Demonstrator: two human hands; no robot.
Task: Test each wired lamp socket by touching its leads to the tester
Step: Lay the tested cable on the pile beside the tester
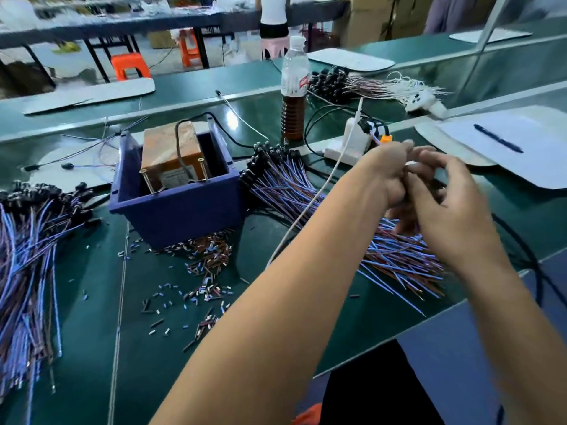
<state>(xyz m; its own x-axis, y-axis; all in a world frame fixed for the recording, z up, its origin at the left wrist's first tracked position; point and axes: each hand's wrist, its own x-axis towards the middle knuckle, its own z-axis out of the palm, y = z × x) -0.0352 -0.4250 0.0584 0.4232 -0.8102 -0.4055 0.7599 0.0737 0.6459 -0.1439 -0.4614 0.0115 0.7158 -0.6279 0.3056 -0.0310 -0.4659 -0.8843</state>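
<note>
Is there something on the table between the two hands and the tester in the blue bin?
Yes. The pile of wired sockets lies between the hands and the blue bin holding the tester. A white cable also crosses there.

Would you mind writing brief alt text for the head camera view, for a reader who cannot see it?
A person's left hand and right hand meet, blurred, above a pile of wired sockets on a green bench. Left of them a blue bin holds a brown tester box; another wired pile lies far left.

Head-worn view, downward over green workbench (92, 302)
</note>
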